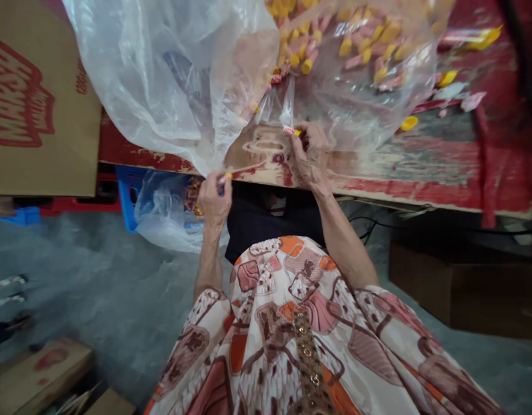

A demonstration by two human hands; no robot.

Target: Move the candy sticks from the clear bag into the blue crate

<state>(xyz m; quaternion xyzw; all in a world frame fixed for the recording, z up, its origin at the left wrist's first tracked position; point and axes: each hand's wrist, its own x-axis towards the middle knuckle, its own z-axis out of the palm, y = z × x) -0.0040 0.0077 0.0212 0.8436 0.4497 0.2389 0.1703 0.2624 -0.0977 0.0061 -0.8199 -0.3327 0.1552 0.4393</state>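
Observation:
My left hand [214,199] is closed at the table's front edge, beside the lower tip of a large clear plastic bag [162,98]. Between its fingertips sticks out a small yellow-capped piece [228,175], mostly hidden by the fingers. Further right, my right hand [312,151] hovers by the wooden tabletop with its fingers pinched on a small pink-patterned tube with a yellow cap [291,131]. Just beyond it lies a second clear bag [335,109], in which many pink tubes with yellow caps [306,64] are heaped.
A cardboard carton [71,167] stands at the left. Loose yellow caps [409,123] and wrapper scraps [472,101] lie on the worn red table [447,184]. Below are a blue crate [127,196] with a bagged load and an open brown box [490,294]. Black cables [369,225] hang under the table.

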